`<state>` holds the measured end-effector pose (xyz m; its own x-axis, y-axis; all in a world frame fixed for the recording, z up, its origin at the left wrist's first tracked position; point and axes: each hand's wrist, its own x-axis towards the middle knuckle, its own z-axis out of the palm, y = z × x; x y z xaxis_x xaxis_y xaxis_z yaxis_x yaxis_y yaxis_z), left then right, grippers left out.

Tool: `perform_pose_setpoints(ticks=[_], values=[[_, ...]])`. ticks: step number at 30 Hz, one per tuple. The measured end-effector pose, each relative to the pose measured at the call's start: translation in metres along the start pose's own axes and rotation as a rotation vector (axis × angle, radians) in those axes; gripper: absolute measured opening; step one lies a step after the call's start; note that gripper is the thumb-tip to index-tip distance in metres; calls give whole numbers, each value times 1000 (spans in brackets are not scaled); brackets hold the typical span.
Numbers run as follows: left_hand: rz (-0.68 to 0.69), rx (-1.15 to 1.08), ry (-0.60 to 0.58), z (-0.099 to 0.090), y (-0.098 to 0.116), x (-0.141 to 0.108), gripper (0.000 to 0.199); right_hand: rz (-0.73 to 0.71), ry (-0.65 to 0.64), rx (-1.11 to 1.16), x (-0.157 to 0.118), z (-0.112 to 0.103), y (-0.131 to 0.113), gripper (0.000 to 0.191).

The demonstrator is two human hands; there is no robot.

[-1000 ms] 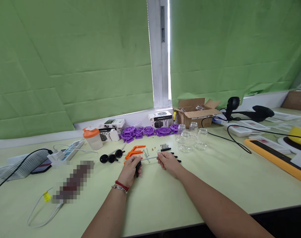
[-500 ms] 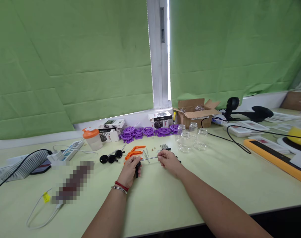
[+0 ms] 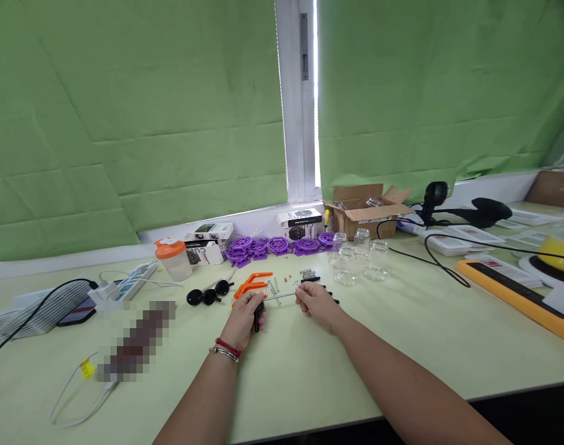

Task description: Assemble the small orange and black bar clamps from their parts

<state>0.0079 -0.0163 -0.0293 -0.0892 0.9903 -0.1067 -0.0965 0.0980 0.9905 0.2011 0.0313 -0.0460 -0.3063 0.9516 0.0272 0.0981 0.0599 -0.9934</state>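
Between my hands a thin metal rod [image 3: 280, 296] is held level above the table. My left hand [image 3: 245, 318] is closed round a black part [image 3: 256, 319] at the rod's left end. The fingertips of my right hand [image 3: 315, 302] pinch the rod's right end. Just beyond lie orange frames [image 3: 251, 284], loose screws [image 3: 276, 286] and springs [image 3: 307, 273]. Black round-headed parts with metal rods [image 3: 209, 295] rest to the left. Dark parts [image 3: 311, 279] lie partly hidden behind my right hand.
Purple wheel-like parts [image 3: 278, 246] line the back, near printed boxes [image 3: 206, 253]. Glass jars [image 3: 346, 262] and an open carton [image 3: 370, 213] stand back right. An orange-lidded cup [image 3: 175, 262], a power strip [image 3: 136, 282] and cables are left; an orange-and-black tool [image 3: 514, 303] lies right.
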Motion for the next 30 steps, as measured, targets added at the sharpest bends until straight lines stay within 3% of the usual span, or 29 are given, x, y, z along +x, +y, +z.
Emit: perform_pose_setpoints(ticks=[16,30], values=[[-12,8,6,1,2,-1,34,29,0,25,-2,1,-4,28],[5,5,10,-1,-1,2,35,-16,-12,114,-1,2,-2,15]])
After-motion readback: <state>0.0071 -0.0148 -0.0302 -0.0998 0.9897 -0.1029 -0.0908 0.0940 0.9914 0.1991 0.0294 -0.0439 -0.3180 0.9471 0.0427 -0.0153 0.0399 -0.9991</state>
